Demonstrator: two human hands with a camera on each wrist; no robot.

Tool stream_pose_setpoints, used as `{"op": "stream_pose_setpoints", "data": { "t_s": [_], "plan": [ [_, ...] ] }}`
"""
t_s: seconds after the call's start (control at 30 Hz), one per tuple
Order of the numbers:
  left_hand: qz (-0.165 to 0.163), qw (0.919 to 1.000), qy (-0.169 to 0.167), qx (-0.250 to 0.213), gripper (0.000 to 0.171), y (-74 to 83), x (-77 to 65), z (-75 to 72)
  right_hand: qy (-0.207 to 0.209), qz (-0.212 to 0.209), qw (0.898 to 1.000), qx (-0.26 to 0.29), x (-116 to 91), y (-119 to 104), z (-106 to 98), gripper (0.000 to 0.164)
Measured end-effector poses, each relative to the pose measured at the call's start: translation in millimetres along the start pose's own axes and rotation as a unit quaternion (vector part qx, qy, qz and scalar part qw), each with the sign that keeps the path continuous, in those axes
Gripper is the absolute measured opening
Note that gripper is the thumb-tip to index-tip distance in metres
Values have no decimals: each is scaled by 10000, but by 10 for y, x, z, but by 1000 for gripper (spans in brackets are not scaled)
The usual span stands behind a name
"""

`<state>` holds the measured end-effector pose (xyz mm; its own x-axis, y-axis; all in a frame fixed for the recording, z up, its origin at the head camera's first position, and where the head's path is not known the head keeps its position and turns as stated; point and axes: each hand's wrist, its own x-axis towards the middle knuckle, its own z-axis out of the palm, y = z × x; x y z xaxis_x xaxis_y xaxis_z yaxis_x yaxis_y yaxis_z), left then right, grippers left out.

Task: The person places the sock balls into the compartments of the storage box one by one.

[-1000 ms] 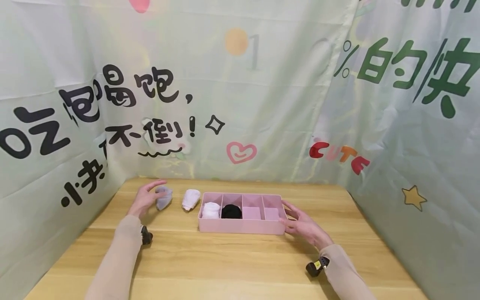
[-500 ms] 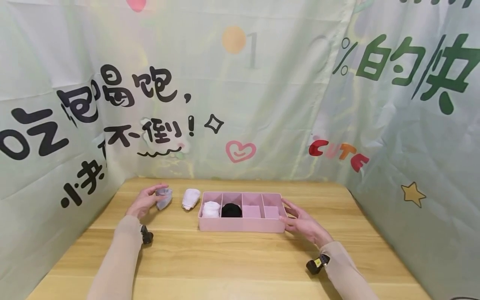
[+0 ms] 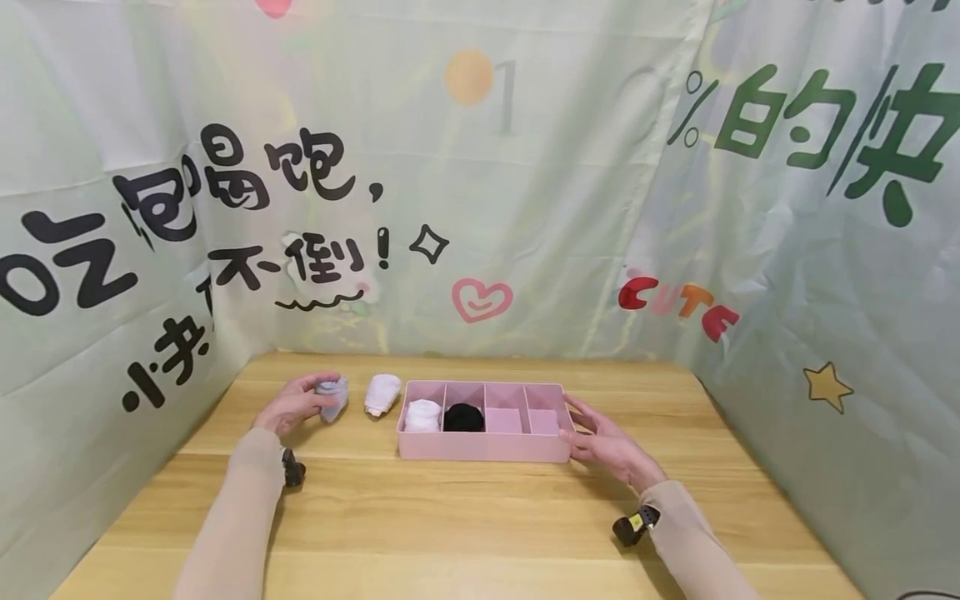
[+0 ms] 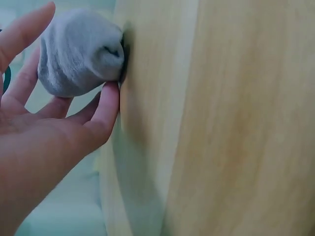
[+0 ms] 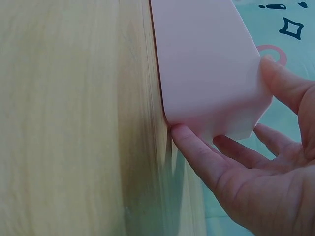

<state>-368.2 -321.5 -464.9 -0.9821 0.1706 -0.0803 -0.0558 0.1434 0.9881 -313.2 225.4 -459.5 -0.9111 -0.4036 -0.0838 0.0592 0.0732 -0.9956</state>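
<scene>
My left hand point(image 3: 291, 404) holds a rolled grey sock point(image 3: 332, 399) at the table's left. In the left wrist view the grey sock point(image 4: 81, 54) sits among the curled fingers, close against the tabletop. A rolled white sock point(image 3: 382, 395) lies just right of it. The pink divided box point(image 3: 483, 447) stands at the middle; a white sock point(image 3: 423, 416) fills its leftmost compartment and a black sock point(image 3: 464, 417) the one beside it. My right hand point(image 3: 611, 446) grips the box's right end, thumb and fingers at the corner in the right wrist view.
The wooden table point(image 3: 450, 517) runs up to printed fabric walls point(image 3: 570, 208) at the back and both sides. The box's two right compartments show bare pink floors. A dark curved thing point(image 3: 926, 595) shows at the bottom right corner.
My left hand has closed in on the grey sock, which has shifted slightly right. My right hand and the box stay put; the head view has tilted slightly.
</scene>
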Motion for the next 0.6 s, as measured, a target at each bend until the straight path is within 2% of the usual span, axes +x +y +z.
{"op": "stream_pose_setpoints", "data": {
  "t_s": [0.2,0.43,0.6],
  "plan": [
    [-10,9999,-147,-73,52,9,-23,28,-22,-26,10000,-30,2,-14,6,77],
    [-116,9998,149,-70,48,-41,9,26,-47,-9,10000,4,-3,-15,12,77],
    [-52,9999,110,-37,49,-32,14,7,-49,-38,10000,29,-5,-4,13,75]
  ]
}}
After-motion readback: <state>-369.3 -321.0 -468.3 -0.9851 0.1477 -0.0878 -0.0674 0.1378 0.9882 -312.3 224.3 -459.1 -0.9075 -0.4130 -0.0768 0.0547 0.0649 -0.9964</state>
